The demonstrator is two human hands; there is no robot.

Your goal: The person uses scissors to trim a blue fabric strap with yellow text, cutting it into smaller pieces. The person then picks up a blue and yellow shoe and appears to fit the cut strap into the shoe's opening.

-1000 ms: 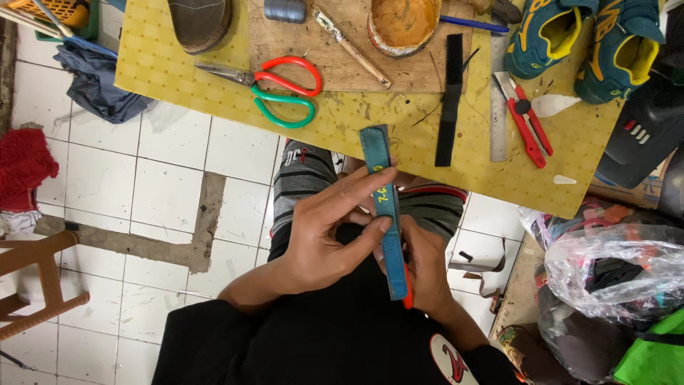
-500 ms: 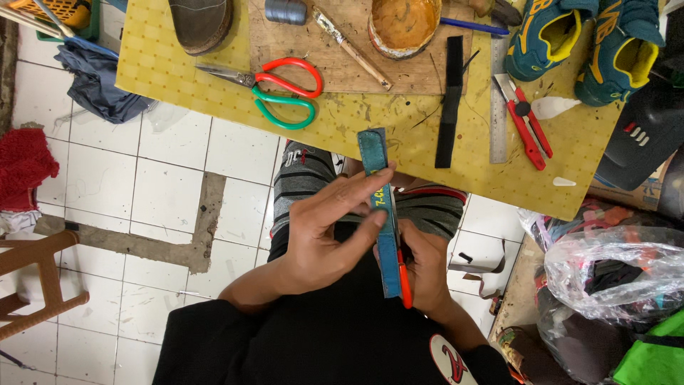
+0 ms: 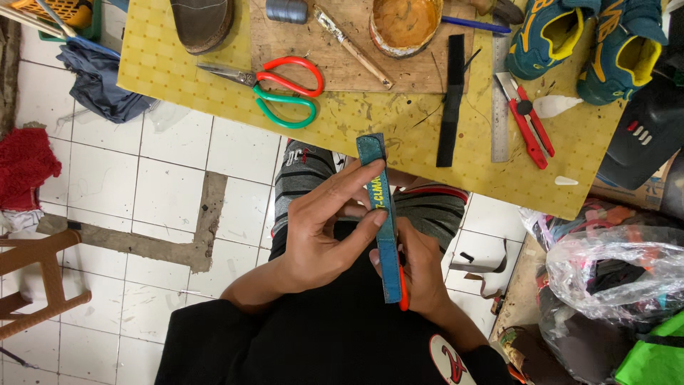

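While both hands [image 3: 324, 235] grip, strap [image 3: 385, 228] between (upright)

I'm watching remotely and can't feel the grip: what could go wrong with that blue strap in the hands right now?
The left hand pinches the blue strap only with its fingertips, so it may twist or slip. The right hand holds a thin orange tool against the strap's lower end, close to the fingers; a slip might nick them. The strap's top overlaps the yellow table edge and could snag.
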